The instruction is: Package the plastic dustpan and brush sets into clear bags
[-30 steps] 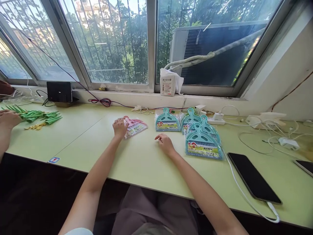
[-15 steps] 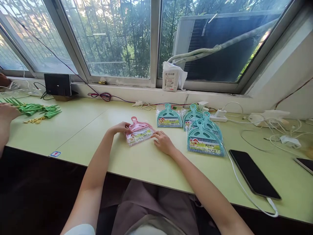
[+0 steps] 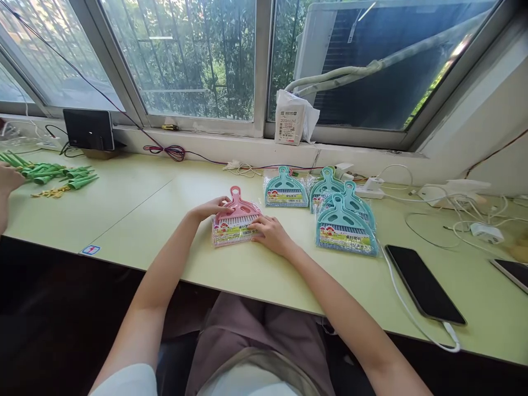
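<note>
A pink dustpan-and-brush set (image 3: 235, 221) in clear wrap lies on the table in front of me, handle pointing away and a printed label across its brush. My left hand (image 3: 212, 209) holds its upper left edge, fingers over the pan. On the other side my right hand (image 3: 270, 234) grips the lower right edge, fingertips on the label. To the right lie several wrapped turquoise dustpan sets: one by itself (image 3: 285, 190), and others overlapping, with the front one (image 3: 344, 228) nearest me.
A black phone (image 3: 424, 283) on a white cable lies at the right. Chargers and tangled wires (image 3: 474, 220) spread behind it. At far left a co-worker's hand (image 3: 9, 179) touches green cone-shaped pieces (image 3: 49, 171). A tablet (image 3: 88, 129) stands by the window.
The pink set has turned slightly to lie straighter, its wrap flatter. My left hand has slid further onto the pan, and my right fingers now lie over the label. The view has shifted slightly.
</note>
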The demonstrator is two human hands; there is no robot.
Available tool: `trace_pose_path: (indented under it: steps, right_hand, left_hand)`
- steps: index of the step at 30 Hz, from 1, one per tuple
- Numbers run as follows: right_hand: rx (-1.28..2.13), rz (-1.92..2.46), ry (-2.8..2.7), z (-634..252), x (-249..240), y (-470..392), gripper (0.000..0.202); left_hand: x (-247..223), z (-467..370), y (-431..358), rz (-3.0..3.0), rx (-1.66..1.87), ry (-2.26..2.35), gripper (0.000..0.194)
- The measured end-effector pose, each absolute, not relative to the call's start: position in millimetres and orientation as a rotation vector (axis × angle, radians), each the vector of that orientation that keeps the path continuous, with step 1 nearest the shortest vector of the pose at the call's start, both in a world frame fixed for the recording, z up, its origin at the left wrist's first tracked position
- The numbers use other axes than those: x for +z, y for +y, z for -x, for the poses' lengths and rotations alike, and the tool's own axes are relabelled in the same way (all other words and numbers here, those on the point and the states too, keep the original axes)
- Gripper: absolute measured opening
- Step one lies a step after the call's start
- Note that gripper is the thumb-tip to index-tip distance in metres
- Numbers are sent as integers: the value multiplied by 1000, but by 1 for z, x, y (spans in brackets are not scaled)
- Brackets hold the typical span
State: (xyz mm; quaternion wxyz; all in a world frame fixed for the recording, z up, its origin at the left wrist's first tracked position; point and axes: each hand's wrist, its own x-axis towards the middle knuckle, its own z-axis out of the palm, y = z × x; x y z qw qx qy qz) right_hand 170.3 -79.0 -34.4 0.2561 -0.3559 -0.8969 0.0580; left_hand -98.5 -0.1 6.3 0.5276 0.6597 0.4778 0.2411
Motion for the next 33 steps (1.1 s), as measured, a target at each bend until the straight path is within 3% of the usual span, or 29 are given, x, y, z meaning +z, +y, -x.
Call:
trace_pose_path:
  steps: [8, 17, 33]
  right_hand:
    - [57, 1068, -2272, -171, -34, -78, 32]
    - [-29, 1386, -2191, -174, -34, -76, 20]
    - [12, 1380, -2131, -172, -31, -82, 19]
  left_hand:
    - [-6, 87, 4, -1373, 793, 1042, 55]
    - [-20, 90, 11, -1379, 697, 1043, 60]
    - [-23, 92, 15, -1374, 774, 1049, 58]
